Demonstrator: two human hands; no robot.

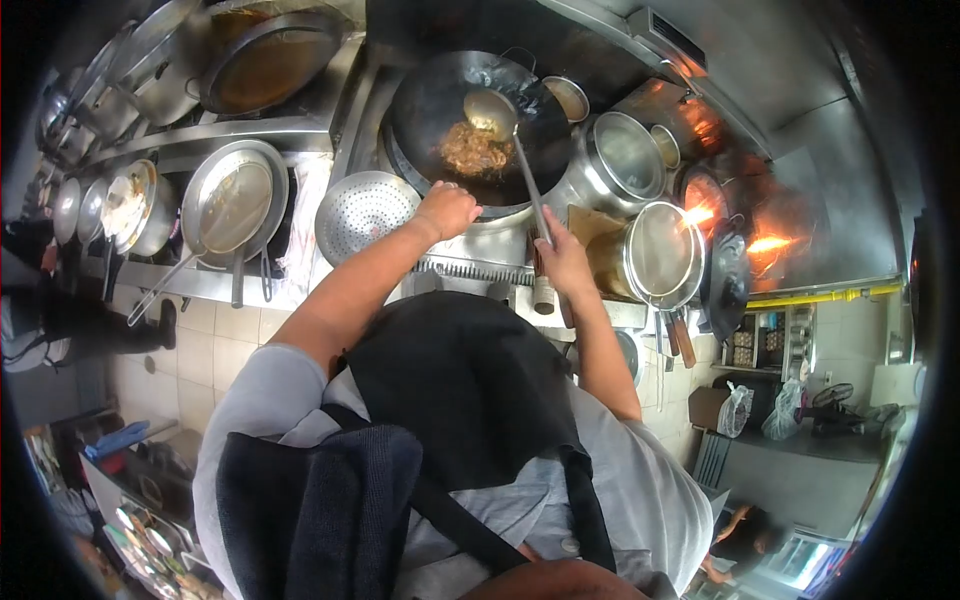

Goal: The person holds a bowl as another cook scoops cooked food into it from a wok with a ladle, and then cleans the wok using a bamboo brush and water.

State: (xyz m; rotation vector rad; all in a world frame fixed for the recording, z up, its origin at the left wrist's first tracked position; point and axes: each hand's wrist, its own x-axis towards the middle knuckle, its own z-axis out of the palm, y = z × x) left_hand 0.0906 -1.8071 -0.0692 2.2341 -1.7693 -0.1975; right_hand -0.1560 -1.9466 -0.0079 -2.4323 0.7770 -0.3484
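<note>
Wok (pixel 420 110): on our stove (pixel 355 140), cooked food (pixel 470 150) inside.
Left side: strainer (pixel 365 215) beside the wok, near the stove's front edge.
Right side: steel pot (pixel 628 155); flames (pixel 770 243) beyond.
Right hand (pixel 565 262): wrapped around our ladle (pixel 489 113).
Left hand (pixel 450 210): curled at the wok's near rim; we cannot tell its grip.

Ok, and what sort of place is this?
Probably a restaurant or other commercial kitchen: a large round black metal wok holding glossy brown food, bright orange flames, and a round perforated silver metal strainer suggest it.
</note>
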